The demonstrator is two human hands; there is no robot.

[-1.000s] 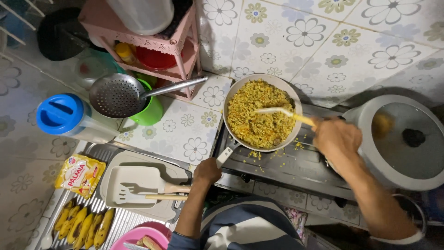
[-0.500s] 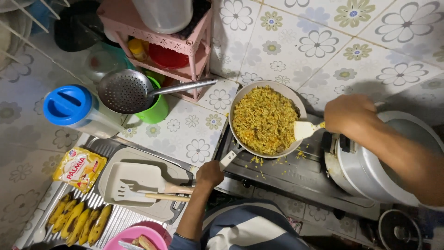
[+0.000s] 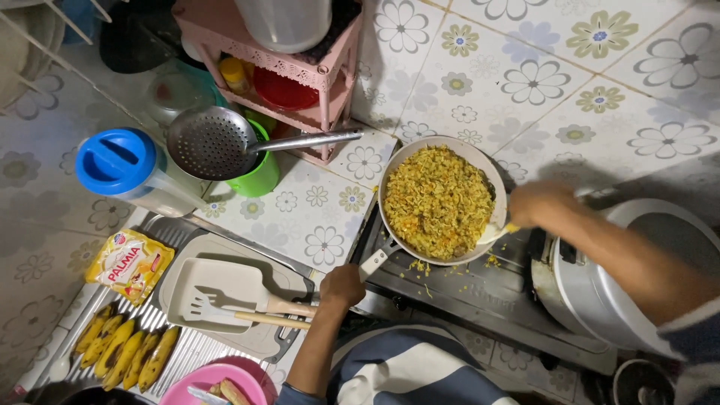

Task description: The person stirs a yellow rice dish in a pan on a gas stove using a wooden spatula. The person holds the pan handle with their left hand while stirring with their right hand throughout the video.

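Since earlier, our right hand [image 3: 544,206] dragged pale spatula [image 3: 491,232] to round grey pan [image 3: 495,217] rim. Left hand [image 3: 343,286] clamps handle. Yellow fried noodles [image 3: 437,201] look cooked, spread; plating left.

Pale tiles [image 3: 480,82] printed with grey and green flowers cover the surface from nine to two o'clock; a pink lattice shelf rack [image 3: 300,71] stands at twelve; a ribbed metal draining board [image 3: 187,352] lies at seven; soft, dim light throughout.
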